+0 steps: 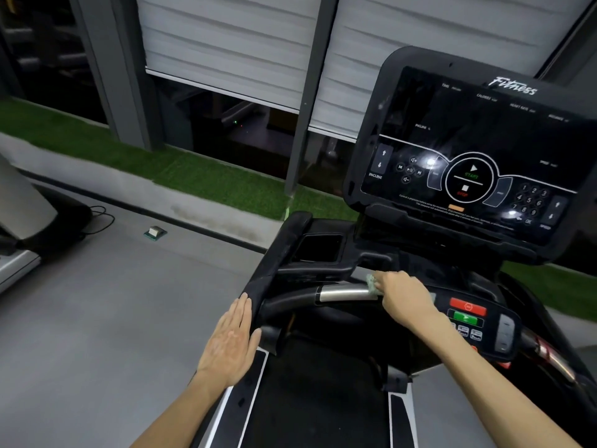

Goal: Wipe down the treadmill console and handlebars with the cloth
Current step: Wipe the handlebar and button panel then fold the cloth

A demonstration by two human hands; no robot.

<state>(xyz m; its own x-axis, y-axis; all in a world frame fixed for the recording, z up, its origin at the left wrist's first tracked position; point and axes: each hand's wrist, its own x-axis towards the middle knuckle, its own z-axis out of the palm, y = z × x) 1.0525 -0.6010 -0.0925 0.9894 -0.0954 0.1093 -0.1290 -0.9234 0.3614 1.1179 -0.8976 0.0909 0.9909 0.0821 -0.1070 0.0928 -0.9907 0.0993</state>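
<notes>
Your right hand (403,297) curls over the pale green cloth (371,282) and presses it on the shiny handlebar (342,292). Your left hand (231,341) is flat, fingers straight and together, holding nothing, just beside the black rail (258,286) on the left. The dark console (468,150) stands far and right. To the left is grey floor (113,302), then a green grass strip (210,179) under white blinds (226,43).

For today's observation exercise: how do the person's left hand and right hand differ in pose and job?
The left hand is flat, fingers straight; the right hand is curled. The left hand holds nothing; the right hand grips the cloth on the handlebar. Both are bare.
</notes>
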